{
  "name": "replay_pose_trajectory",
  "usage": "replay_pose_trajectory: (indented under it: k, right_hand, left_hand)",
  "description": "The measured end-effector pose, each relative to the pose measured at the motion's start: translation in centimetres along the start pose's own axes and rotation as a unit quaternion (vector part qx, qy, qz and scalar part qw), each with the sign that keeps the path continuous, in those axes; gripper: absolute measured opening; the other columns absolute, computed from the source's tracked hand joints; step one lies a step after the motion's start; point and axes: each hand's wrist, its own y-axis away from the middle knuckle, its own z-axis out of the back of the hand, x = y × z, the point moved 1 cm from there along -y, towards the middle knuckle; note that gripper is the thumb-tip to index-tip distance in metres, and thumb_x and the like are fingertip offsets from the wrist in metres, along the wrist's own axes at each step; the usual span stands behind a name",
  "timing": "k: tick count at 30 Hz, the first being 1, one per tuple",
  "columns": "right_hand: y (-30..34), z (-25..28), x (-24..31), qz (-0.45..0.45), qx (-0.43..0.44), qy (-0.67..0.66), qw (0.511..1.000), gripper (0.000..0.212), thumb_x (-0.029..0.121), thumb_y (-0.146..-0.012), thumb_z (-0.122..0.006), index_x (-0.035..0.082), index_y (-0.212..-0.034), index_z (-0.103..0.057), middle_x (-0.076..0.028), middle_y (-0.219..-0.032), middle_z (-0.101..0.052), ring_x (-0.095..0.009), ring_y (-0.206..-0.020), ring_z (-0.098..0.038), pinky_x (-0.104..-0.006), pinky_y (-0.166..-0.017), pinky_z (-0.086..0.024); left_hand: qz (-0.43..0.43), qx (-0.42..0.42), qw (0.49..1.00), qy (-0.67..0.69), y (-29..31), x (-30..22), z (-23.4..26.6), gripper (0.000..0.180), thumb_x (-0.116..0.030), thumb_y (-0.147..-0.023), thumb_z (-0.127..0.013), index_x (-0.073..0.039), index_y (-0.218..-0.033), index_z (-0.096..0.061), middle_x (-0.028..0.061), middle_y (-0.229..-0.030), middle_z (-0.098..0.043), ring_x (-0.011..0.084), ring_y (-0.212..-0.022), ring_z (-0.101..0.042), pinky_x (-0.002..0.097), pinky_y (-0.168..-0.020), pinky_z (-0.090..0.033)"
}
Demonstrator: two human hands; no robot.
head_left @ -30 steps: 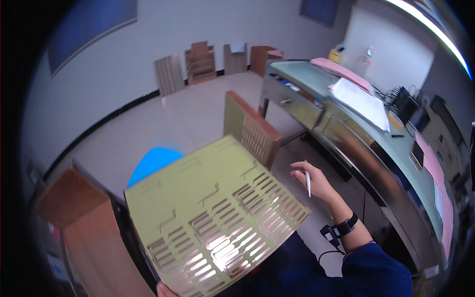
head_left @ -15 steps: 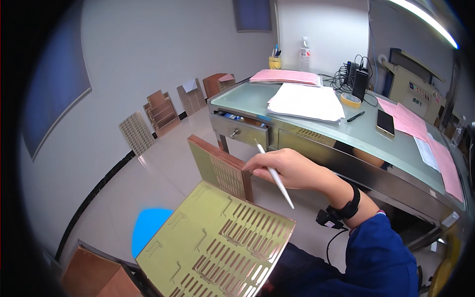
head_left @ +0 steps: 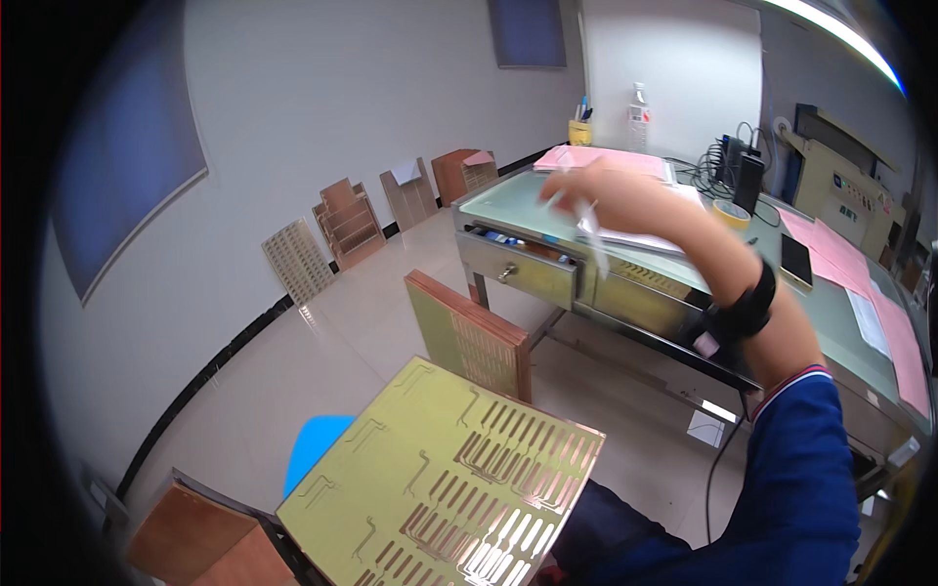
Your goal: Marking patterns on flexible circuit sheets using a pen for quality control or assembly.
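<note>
My right hand (head_left: 625, 200) is raised above the near left part of the glass-topped desk. It is smeared by motion, its fingers closed on a slim white pen-shaped tool (head_left: 594, 239) that points downward. Below and to the left, a yellow-green circuit board (head_left: 391, 439) with copper-coloured traces lies tilted in front of me. Just beyond it, a stack of similar boards (head_left: 474, 337) stands on edge, apart from my hand. My left hand does not show.
The desk (head_left: 508, 200) carries pink sheets (head_left: 611, 161), white papers (head_left: 684, 200), a tape roll (head_left: 730, 213), a phone (head_left: 795, 261) and a bottle (head_left: 638, 117). Its drawer (head_left: 518, 273) stands partly out. More boards (head_left: 347, 225) lean on the wall. Copper-coloured sheets (head_left: 186, 532) stand at lower left.
My right hand has left the edge of the standing board stack and moved up and right over the desk, still with the white tool. The view has shifted slightly.
</note>
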Motion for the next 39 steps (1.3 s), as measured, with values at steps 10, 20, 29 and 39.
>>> replay_pose_trajectory:
  k: [10,20,29,39]
  right_hand:
    - [-9.7,0.7,-19.8,-0.362,-0.085,-0.025,0.928,0.032,0.008,-0.083,-0.049,0.014,-0.111,-0.064,-0.007,-0.090,-0.067,-0.013,-0.072,-0.065,-0.0285,-0.060,-0.052]
    - [-18.5,-6.1,-34.6,-0.490,-0.207,-0.091,0.842,0.032,0.025,-0.091,-0.050,0.015,-0.121,-0.056,-0.003,-0.097,-0.064,-0.013,-0.088,-0.062,-0.0307,-0.074,-0.046]
    - [-20.1,-8.0,-43.3,-0.575,-0.241,-0.122,0.773,0.033,0.019,-0.087,-0.051,0.011,-0.118,-0.057,-0.004,-0.091,-0.059,-0.016,-0.080,-0.059,-0.0342,-0.067,-0.048]
    - [-20.8,-7.4,-49.9,-0.556,-0.191,-0.103,0.802,0.036,0.020,-0.086,-0.054,0.015,-0.122,-0.055,-0.006,-0.094,-0.062,-0.016,-0.085,-0.058,-0.0366,-0.070,-0.047]
  left_hand:
    - [0.127,-0.010,0.990,0.053,-3.4,-2.2,-6.7,0.048,-0.024,-0.095,-0.046,0.003,-0.132,-0.035,0.0179,-0.121,-0.052,0.0274,-0.105,-0.056,0.0374,-0.086,-0.049]
    - [0.194,0.021,0.980,0.047,-11.6,-1.5,-19.8,0.049,-0.024,-0.095,-0.046,0.003,-0.134,-0.032,0.0185,-0.124,-0.050,0.0280,-0.107,-0.055,0.0385,-0.087,-0.049]
    - [0.170,0.001,0.983,0.071,-11.1,-2.4,-25.8,0.051,-0.023,-0.096,-0.045,0.002,-0.136,-0.028,0.0190,-0.127,-0.047,0.0287,-0.108,-0.054,0.0397,-0.088,-0.048]
    - [0.095,-0.032,0.988,0.117,-8.2,-5.3,-28.4,0.053,-0.022,-0.096,-0.044,0.001,-0.139,-0.023,0.0197,-0.131,-0.044,0.0294,-0.111,-0.053,0.0410,-0.090,-0.047]
